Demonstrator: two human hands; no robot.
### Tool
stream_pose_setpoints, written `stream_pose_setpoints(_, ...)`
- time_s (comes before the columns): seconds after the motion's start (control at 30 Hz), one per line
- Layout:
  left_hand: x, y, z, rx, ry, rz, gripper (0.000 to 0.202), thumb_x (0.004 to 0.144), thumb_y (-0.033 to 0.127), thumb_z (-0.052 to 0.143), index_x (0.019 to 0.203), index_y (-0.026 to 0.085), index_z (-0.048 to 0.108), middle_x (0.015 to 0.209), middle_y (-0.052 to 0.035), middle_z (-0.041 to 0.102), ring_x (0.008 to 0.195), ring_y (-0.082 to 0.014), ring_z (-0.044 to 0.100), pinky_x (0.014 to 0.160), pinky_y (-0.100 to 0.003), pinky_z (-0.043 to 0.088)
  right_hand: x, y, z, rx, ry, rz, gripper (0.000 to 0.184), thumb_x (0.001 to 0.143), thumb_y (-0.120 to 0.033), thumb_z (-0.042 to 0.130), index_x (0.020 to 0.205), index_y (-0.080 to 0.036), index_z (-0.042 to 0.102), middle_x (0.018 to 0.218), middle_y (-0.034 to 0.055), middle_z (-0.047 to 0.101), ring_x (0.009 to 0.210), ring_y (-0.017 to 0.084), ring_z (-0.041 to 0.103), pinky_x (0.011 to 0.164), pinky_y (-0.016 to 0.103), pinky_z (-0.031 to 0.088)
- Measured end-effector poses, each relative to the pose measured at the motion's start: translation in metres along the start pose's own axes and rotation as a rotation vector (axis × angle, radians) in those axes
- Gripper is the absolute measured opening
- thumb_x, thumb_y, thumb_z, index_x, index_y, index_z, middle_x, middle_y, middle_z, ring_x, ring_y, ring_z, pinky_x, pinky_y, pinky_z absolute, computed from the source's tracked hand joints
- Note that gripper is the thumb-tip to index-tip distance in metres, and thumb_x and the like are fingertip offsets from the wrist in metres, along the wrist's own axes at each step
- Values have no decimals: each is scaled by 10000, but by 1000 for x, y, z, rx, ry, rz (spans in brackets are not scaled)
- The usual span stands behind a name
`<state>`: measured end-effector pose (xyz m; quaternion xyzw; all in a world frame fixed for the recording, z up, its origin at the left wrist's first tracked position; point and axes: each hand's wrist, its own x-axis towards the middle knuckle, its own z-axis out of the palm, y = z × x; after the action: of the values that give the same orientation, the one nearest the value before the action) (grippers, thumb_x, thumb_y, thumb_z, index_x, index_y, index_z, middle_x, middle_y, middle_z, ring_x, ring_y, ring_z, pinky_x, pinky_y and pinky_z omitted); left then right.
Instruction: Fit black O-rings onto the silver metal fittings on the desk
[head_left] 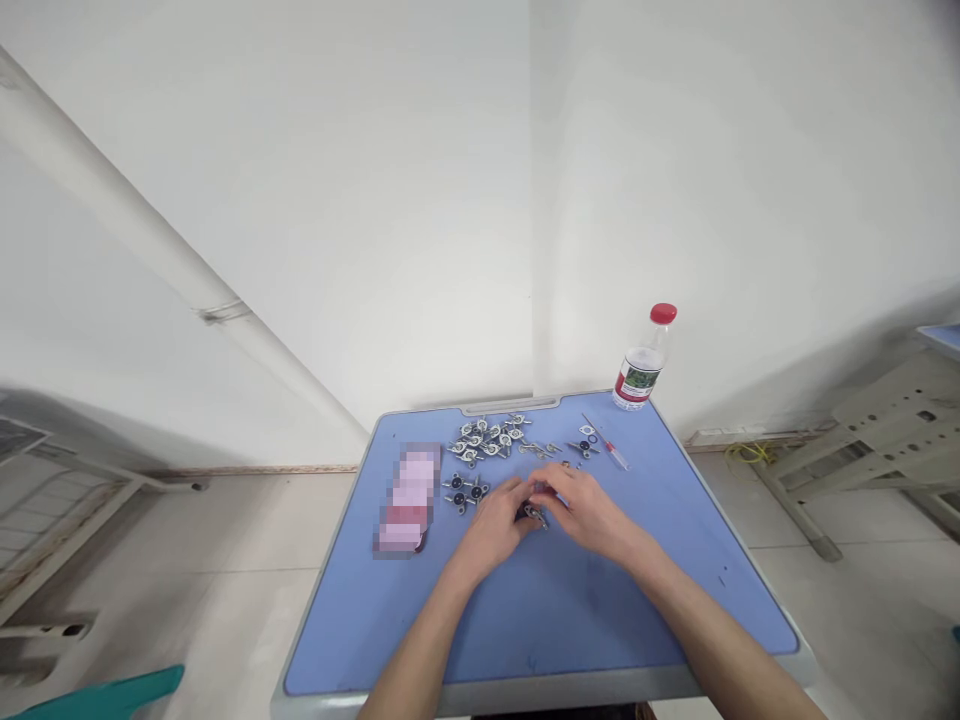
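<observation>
Over the middle of the blue desk, my left hand (498, 524) is closed on a small metal part (534, 514) with lug-like ends, partly covered by fingers. My right hand (583, 508) meets it from the other side, its thumb and fingertips pinched together at the part; what they grip is hidden. Just left of my left hand lie several similar metal parts with round black centres (459, 484). Behind the hands spreads a pile of silver oval-flanged parts (491, 437). Another black-centred part (584, 448) lies beyond my right hand.
A thin screwdriver-like tool (616, 455) and a white ring-shaped piece (587, 430) lie at the back right. A red-capped water bottle (639, 372) stands at the desk's (570, 630) far right corner. A blurred-out pink phone-like object (409, 500) lies left. The wall is behind.
</observation>
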<state>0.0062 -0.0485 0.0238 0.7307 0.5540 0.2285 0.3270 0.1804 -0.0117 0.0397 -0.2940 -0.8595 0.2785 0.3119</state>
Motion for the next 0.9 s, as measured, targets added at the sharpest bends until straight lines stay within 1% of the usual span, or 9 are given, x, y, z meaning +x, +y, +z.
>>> stream_pose_setpoints(0.13, 0, -1, 0, -21, 8, 17, 178, 770, 154, 560, 927, 215, 615, 1002, -18, 608, 854, -182, 569, 755, -281, 434, 1, -4, -4, -30, -53, -90, 231, 946, -110, 358, 1054, -213, 535, 922, 54, 624, 842, 183, 556, 743, 324, 455)
stream_pose_setpoints(0.23, 1, -1, 0, -27, 19, 26, 224, 773, 153, 557, 975, 229, 617, 1008, -17, 608, 869, -186, 567, 762, -287, 433, 2, -5, -2, -84, -55, -56, 206, 938, -145, 403, 1081, -215, 533, 984, 70, 594, 827, 180, 553, 713, 317, 467)
stream_pose_setpoints(0.33, 1, -1, 1, -33, 19, 20, 234, 766, 155, 556, 981, 228, 616, 1026, -23, 603, 877, -191, 564, 758, -290, 433, 2, -2, 1, -103, -23, -24, 184, 940, -176, 427, 1067, -218, 554, 979, 67, 565, 775, 166, 542, 672, 300, 469)
stream_pose_setpoints(0.4, 2, -1, 1, -34, 15, 5, 211, 754, 149, 560, 947, 219, 612, 995, -20, 604, 841, -183, 563, 735, -284, 429, 2, -1, 0, -58, -17, -42, 232, 951, -151, 388, 1088, -224, 561, 965, 61, 568, 808, 164, 545, 706, 298, 475)
stream_pose_setpoints(0.53, 2, 0, 0, -51, 10, 0, 136, 743, 139, 562, 859, 203, 589, 950, -7, 602, 775, -159, 554, 697, -267, 418, 2, -1, -6, -12, -52, -85, 349, 946, -102, 354, 1228, -231, 515, 1006, 65, 603, 912, 177, 551, 800, 327, 482)
stream_pose_setpoints(0.6, 2, 1, -2, -59, 4, 15, 162, 743, 134, 556, 883, 208, 592, 984, -9, 601, 783, -158, 553, 703, -267, 420, 2, 0, -6, -47, -52, -61, 357, 942, -122, 382, 1261, -229, 501, 1035, 74, 605, 926, 187, 557, 811, 345, 488)
stream_pose_setpoints(0.73, 2, 2, -2, -46, 9, 8, 239, 741, 131, 548, 958, 214, 600, 1016, -24, 606, 835, -179, 559, 731, -282, 430, 1, 3, 2, -66, -3, -32, 323, 947, -172, 407, 1232, -244, 543, 1048, 84, 576, 892, 184, 570, 781, 343, 506)
stream_pose_setpoints(0.8, 1, 2, -1, -38, 8, 3, 220, 742, 137, 545, 943, 207, 598, 985, -26, 609, 824, -182, 558, 726, -286, 429, 0, 2, 3, -20, -3, -45, 377, 954, -153, 367, 1291, -258, 501, 1036, 81, 577, 890, 181, 567, 784, 346, 507)
stream_pose_setpoints(0.9, 1, 1, -2, -52, 2, 8, 165, 748, 151, 546, 898, 202, 594, 951, -20, 602, 806, -176, 552, 718, -280, 425, -1, -2, -1, 52, -52, -40, 505, 947, -112, 338, 1422, -283, 336, 1018, 63, 606, 940, 185, 556, 844, 371, 495)
